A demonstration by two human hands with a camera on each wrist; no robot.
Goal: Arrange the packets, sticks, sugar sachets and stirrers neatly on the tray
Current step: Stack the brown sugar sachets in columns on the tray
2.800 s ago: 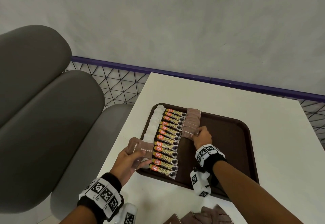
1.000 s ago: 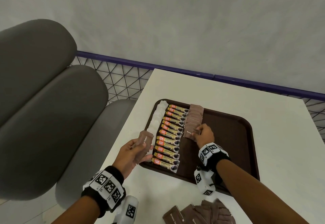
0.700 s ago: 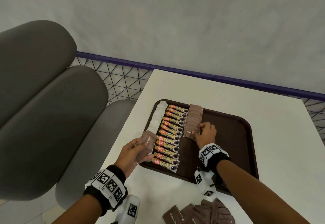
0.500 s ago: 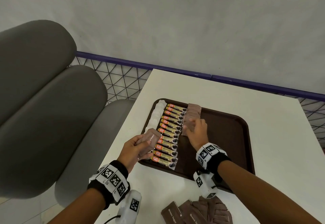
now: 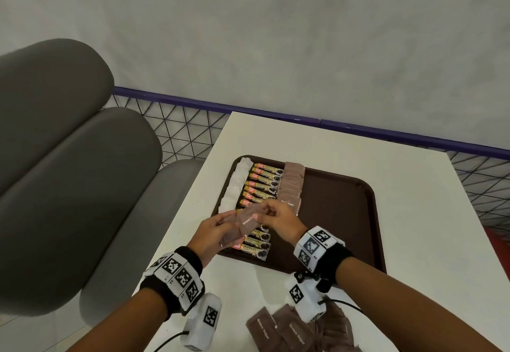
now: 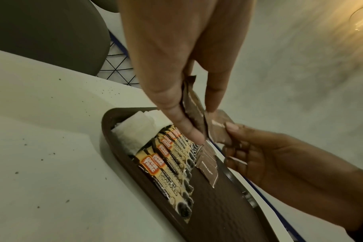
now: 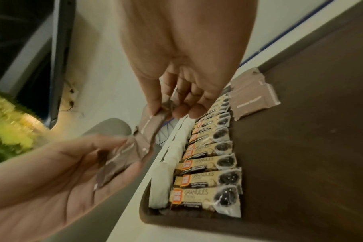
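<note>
A brown tray [image 5: 345, 213] holds a column of white packets [image 5: 234, 188], a column of coffee sticks [image 5: 262, 183] and a row of brown sugar sachets [image 5: 292, 183]. Above the sticks at the tray's near left, my left hand [image 5: 220, 227] grips a small stack of brown sugar sachets [image 5: 242, 227]. My right hand [image 5: 271, 215] pinches the upper end of the top sachet [image 7: 153, 122] between thumb and fingers. In the left wrist view my thumb and fingers clamp the stack [image 6: 192, 104], and the right hand [image 6: 249, 147] holds one sachet's corner.
A loose pile of brown sachets [image 5: 298, 329] lies on the white table [image 5: 427, 213] near my right wrist. Grey padded chairs [image 5: 69, 186] stand at the left. A purple rail with wire mesh [image 5: 276, 115] runs behind the table.
My right hand left the sachet row on the tray and came back to the left hand, where it now pinches the top sachet. The left hand moved right, over the sticks.
</note>
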